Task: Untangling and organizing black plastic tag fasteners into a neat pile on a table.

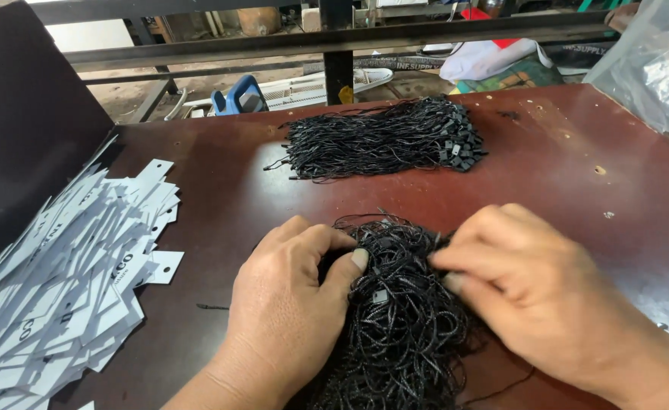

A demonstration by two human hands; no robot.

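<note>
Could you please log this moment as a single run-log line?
left hand: pressing near bundle of black string loops | right hand: pinching strands there | second bundle: farther back | white paper tags: heaped left | table: dark red

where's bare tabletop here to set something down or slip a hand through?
Bare table runs between the white tags and the left hand, and in the strip between the far cord bundle and the near cord pile. The right side past the right hand is open too. Crowded: left edge and front centre.
</note>
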